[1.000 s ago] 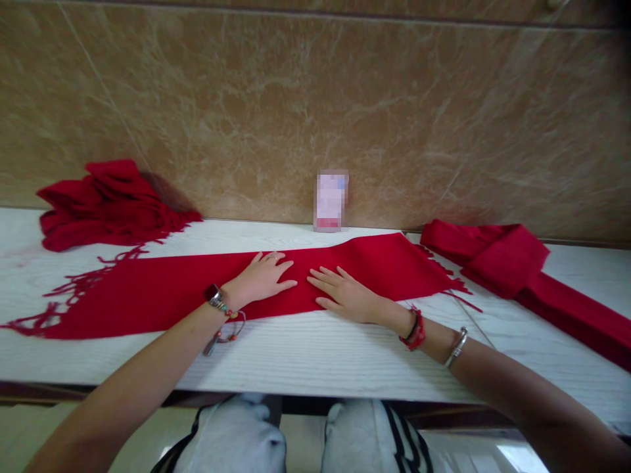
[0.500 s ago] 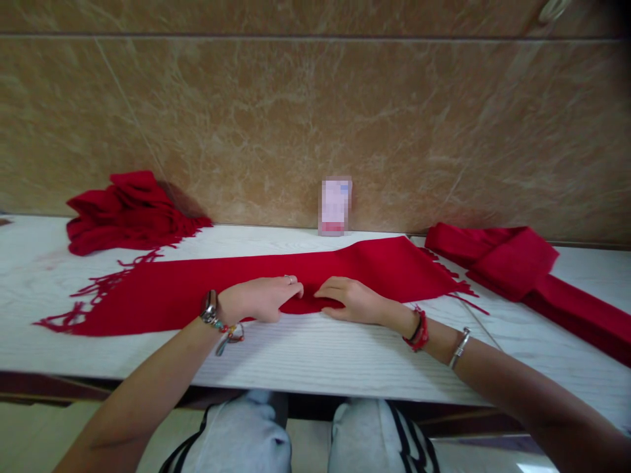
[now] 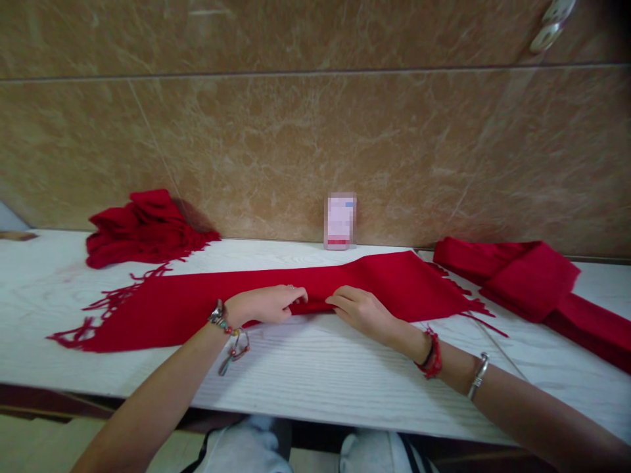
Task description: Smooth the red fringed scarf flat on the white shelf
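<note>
A long red fringed scarf (image 3: 177, 305) lies stretched across the white wood-grain table (image 3: 315, 374). My left hand (image 3: 269, 304) and my right hand (image 3: 359, 309) sit side by side at the scarf's near edge, close to its middle. Both have their fingers curled and pinch the near edge of the cloth, lifting it slightly. Beaded bracelets hang at my left wrist; a red bracelet and a silver bangle are on my right forearm.
A crumpled red scarf (image 3: 145, 228) lies at the back left by the brown marble wall. A folded red scarf (image 3: 532, 279) lies at the right and trails off the right side. A small blurred card (image 3: 340, 221) leans on the wall. My knees show below the table's front edge.
My hands went from lying flat and spread on the scarf to curling and pinching its near edge. The camera tilted upward, so everything sits lower in view.
</note>
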The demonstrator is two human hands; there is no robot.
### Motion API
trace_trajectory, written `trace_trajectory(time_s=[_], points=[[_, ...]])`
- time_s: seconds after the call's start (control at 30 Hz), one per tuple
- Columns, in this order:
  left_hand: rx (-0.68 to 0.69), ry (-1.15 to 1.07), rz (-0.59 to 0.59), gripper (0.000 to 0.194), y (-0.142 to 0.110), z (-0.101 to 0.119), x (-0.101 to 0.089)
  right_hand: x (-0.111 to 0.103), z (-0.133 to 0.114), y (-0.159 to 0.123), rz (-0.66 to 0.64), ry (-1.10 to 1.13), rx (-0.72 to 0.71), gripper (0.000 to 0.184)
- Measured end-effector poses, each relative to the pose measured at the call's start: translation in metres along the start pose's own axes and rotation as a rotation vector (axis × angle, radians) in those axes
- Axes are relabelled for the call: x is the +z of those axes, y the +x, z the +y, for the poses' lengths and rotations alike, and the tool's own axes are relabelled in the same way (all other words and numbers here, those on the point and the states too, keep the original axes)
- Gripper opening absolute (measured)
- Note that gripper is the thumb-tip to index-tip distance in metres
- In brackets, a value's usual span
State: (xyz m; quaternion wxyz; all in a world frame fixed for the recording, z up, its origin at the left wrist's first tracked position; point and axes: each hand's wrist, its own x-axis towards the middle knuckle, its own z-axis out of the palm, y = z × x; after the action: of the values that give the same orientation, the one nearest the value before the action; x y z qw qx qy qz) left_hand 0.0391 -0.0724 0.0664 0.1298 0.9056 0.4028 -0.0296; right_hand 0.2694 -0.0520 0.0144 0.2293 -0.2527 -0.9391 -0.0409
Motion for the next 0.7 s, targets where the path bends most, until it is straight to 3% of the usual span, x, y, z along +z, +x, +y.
trace_trajectory(time_s=[0.17,0.27,0.33,0.57,0.7], points=[[0.022,0.100,0.080,0.029,0.002,0.011,0.002,0.003,0.003,0.001,-0.012,-0.011,0.098,0.020],[0.016,0.221,0.147,0.011,0.002,0.017,0.001,0.005,0.004,0.001,-0.024,-0.002,0.121,0.021],[0.003,0.256,0.162,0.009,0.001,0.017,0.000,0.006,0.005,0.001,-0.030,0.002,0.139,0.020],[-0.007,0.230,0.108,0.015,-0.006,0.007,-0.011,0.008,0.006,0.001,-0.010,0.017,0.181,0.017],[-0.012,0.221,0.088,0.014,-0.006,0.003,-0.013,0.003,0.002,0.001,0.003,0.021,0.128,0.016]])
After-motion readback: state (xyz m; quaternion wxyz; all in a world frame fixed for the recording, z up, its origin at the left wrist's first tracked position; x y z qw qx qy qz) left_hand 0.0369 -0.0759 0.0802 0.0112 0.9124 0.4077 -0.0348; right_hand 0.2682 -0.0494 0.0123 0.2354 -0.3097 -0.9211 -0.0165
